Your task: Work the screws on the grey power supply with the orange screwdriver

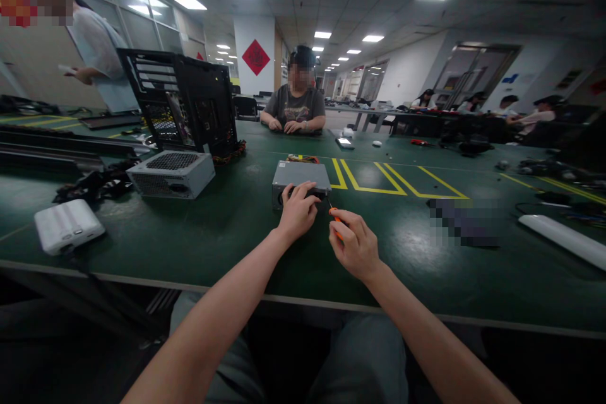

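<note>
A small grey power supply box lies on the green table in front of me. My left hand rests against its near face, fingers curled on the edge. Just to its right, my right hand is closed around an orange-handled screwdriver, whose thin shaft points up-left toward the box's near right corner.
A larger grey power supply and an open black computer case stand at left. A white power bank lies near the left edge. Yellow floor-style markings cross the table. One person sits opposite; another stands at far left.
</note>
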`<act>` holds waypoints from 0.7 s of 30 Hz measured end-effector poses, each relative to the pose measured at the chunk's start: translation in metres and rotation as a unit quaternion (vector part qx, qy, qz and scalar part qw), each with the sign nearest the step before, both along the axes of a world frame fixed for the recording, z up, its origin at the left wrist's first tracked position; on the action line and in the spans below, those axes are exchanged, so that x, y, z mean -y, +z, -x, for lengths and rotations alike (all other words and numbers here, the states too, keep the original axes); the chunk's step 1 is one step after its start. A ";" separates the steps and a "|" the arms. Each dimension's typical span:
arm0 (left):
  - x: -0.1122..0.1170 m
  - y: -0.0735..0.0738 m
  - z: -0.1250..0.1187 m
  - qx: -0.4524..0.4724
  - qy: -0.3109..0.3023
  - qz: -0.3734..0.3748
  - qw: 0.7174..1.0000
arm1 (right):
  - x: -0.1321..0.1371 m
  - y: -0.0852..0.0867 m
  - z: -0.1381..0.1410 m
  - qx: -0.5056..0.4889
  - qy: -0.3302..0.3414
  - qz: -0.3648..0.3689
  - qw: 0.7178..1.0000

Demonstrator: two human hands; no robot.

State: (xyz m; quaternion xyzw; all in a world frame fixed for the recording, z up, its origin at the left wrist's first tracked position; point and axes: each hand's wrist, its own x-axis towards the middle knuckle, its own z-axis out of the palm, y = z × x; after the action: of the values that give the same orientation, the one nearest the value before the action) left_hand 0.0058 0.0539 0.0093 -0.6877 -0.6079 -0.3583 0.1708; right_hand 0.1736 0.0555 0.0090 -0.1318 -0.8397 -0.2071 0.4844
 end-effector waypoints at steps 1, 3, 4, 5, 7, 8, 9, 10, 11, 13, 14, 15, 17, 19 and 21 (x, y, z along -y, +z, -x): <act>0.000 0.000 0.000 0.000 0.001 -0.001 1.000 | 0.000 -0.001 0.000 -0.003 0.003 0.001 1.000; -0.001 -0.001 0.000 -0.002 0.002 -0.004 1.000 | -0.001 -0.002 0.001 -0.012 0.003 0.007 1.000; -0.001 -0.002 0.000 -0.003 0.002 -0.005 1.000 | -0.001 -0.002 0.001 -0.018 -0.001 0.010 1.000; -0.001 -0.002 0.000 -0.005 0.002 -0.006 1.000 | -0.001 -0.002 0.001 -0.026 -0.004 0.012 1.000; -0.001 -0.002 0.000 -0.012 0.002 -0.005 1.000 | -0.001 -0.001 0.001 -0.034 -0.009 0.007 0.999; -0.001 -0.002 0.000 -0.016 0.003 -0.004 1.000 | -0.001 0.000 0.001 -0.033 -0.010 0.000 0.999; 0.000 -0.002 -0.001 -0.022 0.004 -0.003 1.000 | -0.001 0.000 0.001 -0.029 -0.008 -0.007 1.000; 0.000 -0.001 -0.001 -0.027 0.006 -0.002 1.000 | -0.001 0.000 0.001 -0.025 -0.003 -0.013 1.000; 0.001 -0.001 -0.002 -0.033 0.009 -0.001 0.999 | -0.001 0.000 0.001 -0.023 0.004 -0.016 1.000; 0.002 -0.001 -0.003 -0.042 0.016 -0.002 0.999 | -0.001 -0.001 0.002 -0.026 0.017 -0.010 0.999; 0.002 -0.001 -0.003 -0.046 0.020 -0.002 0.999 | -0.001 -0.002 0.002 -0.028 0.022 -0.003 0.999; 0.002 -0.001 -0.004 -0.051 0.022 -0.002 0.998 | -0.001 -0.002 0.002 -0.031 0.023 0.004 0.999; 0.002 -0.001 -0.005 -0.059 0.024 -0.002 0.998 | -0.001 -0.003 0.002 -0.035 0.013 0.013 0.999; 0.001 -0.002 -0.005 -0.064 0.026 0.000 0.998 | 0.000 -0.002 0.002 -0.038 -0.006 0.010 0.999; 0.001 -0.002 -0.005 -0.063 0.027 0.002 0.998 | 0.000 -0.001 0.002 -0.040 -0.021 0.000 0.999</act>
State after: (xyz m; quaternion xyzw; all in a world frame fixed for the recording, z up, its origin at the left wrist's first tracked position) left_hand 0.0110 0.0531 0.0074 -0.6926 -0.6150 -0.3080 0.2173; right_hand 0.1719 0.0557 0.0080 -0.1578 -0.8167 -0.2120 0.5131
